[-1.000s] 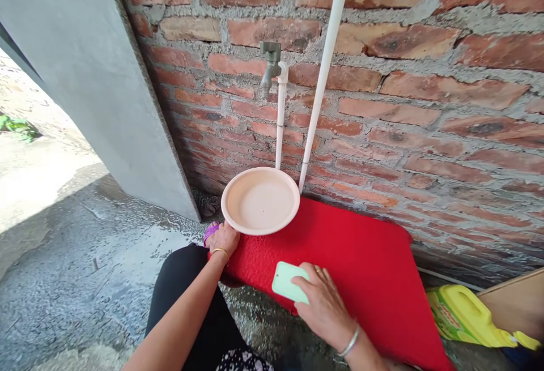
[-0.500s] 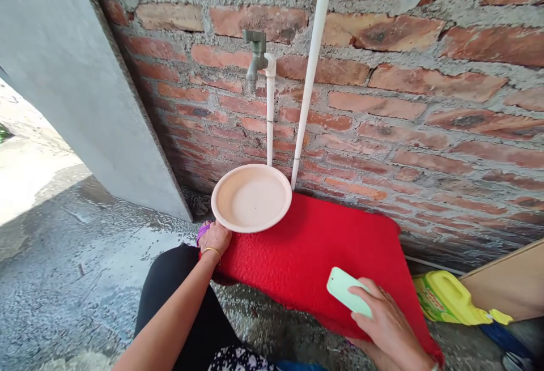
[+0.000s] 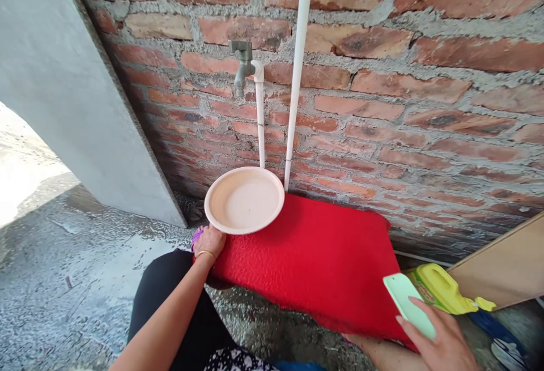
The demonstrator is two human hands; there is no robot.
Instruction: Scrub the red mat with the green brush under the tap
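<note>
A pale pink, round plastic basin (image 3: 244, 226) stands on the left end of a surface covered with red cloth (image 3: 314, 269). At its near-left rim is my left hand (image 3: 209, 242), closed against the basin, with the fingertips hidden. My right hand (image 3: 442, 331) is at the lower right, shut on a pale green flat object (image 3: 410, 303) with rounded corners and a small hole at one end. The green object is held tilted near the cloth's right edge. Its underside is hidden, so I cannot tell its kind.
A metal tap (image 3: 242, 68) on a white pipe (image 3: 260, 124) is fixed to the brick wall (image 3: 361, 105) above the basin. A taller white pipe (image 3: 297, 76) runs beside it. A yellow jug (image 3: 442, 289) lies at right by a tan board (image 3: 501, 260). The concrete floor (image 3: 97, 280) is wet.
My right hand has moved to the right with the green object, from above the red cloth to its right edge. My left hand stays at the basin; the view has shifted slightly.
</note>
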